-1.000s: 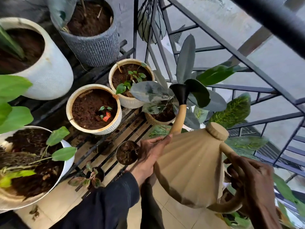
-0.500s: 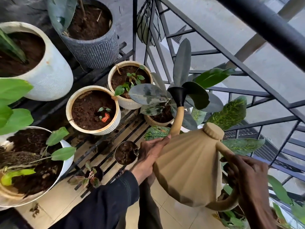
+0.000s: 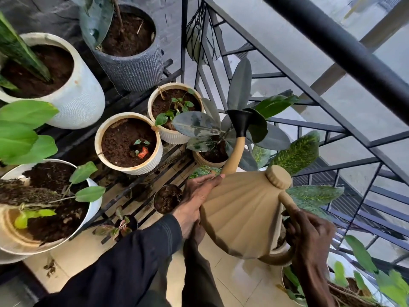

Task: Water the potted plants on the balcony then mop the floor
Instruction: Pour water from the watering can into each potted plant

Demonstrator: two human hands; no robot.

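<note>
A tan ribbed watering can with a black rose head is tilted toward a small pot holding a rubber plant with dark mottled leaves. My right hand grips the can's curved handle at the lower right. My left hand lies flat against the can's left side, fingers straight, near the base of the spout. No water stream is visible.
Cream pots, a grey ribbed pot and large white pots stand on a black slatted rack. A black metal railing runs along the right. Beige floor tiles lie below.
The can and both hands have drifted slightly left and up in view; the spout stays over the rubber plant. Both hands keep their places on the can.
</note>
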